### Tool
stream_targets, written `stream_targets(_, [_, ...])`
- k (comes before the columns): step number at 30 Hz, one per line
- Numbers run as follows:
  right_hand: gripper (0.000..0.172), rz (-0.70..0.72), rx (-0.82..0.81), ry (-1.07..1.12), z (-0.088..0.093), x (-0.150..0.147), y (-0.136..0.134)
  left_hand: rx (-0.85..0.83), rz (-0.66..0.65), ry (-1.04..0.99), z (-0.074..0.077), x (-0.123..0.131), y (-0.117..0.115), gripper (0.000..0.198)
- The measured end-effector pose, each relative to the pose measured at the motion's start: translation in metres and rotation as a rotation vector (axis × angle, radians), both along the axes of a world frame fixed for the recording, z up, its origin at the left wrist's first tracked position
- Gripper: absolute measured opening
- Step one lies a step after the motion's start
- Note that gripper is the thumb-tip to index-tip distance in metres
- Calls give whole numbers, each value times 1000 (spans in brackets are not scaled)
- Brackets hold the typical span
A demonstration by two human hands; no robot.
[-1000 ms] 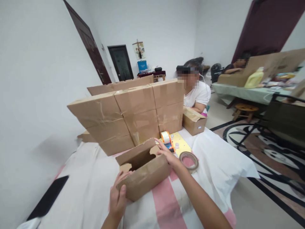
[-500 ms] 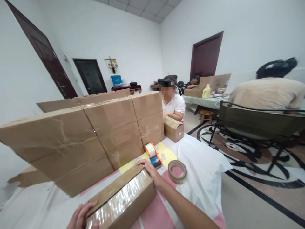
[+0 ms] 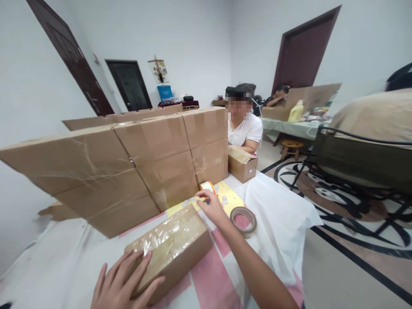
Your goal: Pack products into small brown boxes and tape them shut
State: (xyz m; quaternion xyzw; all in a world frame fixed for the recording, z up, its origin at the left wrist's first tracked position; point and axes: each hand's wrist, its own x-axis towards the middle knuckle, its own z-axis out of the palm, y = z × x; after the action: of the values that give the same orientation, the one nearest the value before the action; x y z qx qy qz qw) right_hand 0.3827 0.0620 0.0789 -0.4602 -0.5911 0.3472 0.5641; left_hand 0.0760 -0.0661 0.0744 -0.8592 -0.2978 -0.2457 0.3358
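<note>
In front of me a long cardboard box (image 3: 177,240) lies on the cloth-covered table, a strip of shiny clear tape across its top. My left hand (image 3: 124,279) rests on the near end of this box, fingers spread over the tape and its edge. Just past the box's far right corner, my right hand (image 3: 210,207) is raised with bent fingers apart and holds nothing that I can see. Behind it sits an orange tape dispenser (image 3: 208,186), mostly hidden by the hand. A wide roll of brown tape (image 3: 243,221) lies to the right of my right wrist.
A wall of stacked cardboard boxes (image 3: 161,163) stands across the table's far left. Another box (image 3: 243,165) with a raised flap sits beyond the tape. A co-worker (image 3: 246,128) in white is behind it. To the right are a dark folding chair (image 3: 363,163) and a wooden stool (image 3: 291,148).
My right hand has lifted off the box's far end and moved towards the tape dispenser. My left hand now lies spread on top, where the flap gap has closed. The view has tipped down.
</note>
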Motion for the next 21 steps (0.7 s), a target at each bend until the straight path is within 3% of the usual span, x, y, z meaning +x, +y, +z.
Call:
stream_targets(2, [26,-266,64,-137,-2,15,4,-6,21,-28,2,4,-1,30])
stream_targets(4, [38,-397,35,-295,-7,28,8,-33,67,-87,-1,5,-2,25])
stream_targets(8, [56,-265,-154,-494,-20,37,11,-104,128,-157,-9,5,-5,25])
stream_targets(12, [68,-172,-138,-601,-28,26,8,-137,152,-240,-12,6,-6,26])
stream_targets(17, [57,-249,-197,-714,-30,16,8,-135,168,-249,-10,9,-5,27])
stream_targets(21, [28,-328,-178,-698,-35,15,13,-71,42,-142,-3,10,-4,21])
